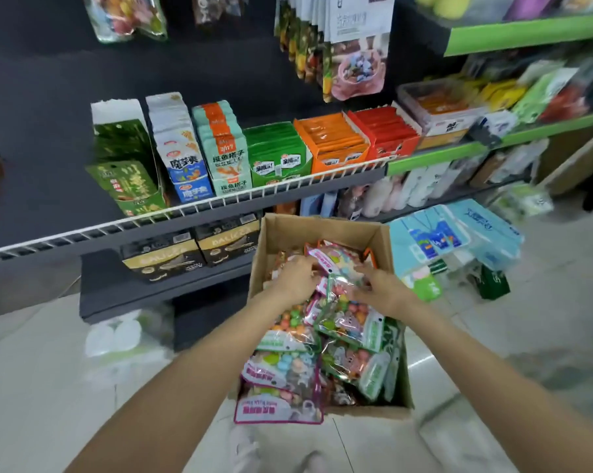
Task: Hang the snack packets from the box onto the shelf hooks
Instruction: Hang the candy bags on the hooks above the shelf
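Observation:
An open cardboard box [322,227] stands on the floor in front of the shelves, filled with several clear snack packets of coloured candy [288,370]. Both my hands reach into its far half. My left hand [297,278] has its fingers curled over a pink-edged packet [326,259]. My right hand [382,288] pinches a green-edged packet [339,285] lying next to it. Packets hang from hooks [353,63] on the dark back panel above the shelf. One pink packet [281,407] sticks out over the box's near edge.
A wire-fronted shelf [288,189] carries upright snack cartons. Black boxes [192,249] sit on the lower shelf. Blue tissue packs [459,237] lie on the floor right of the box. White packs [117,332] lie at the left. Green-edged shelves [527,32] stand at the right.

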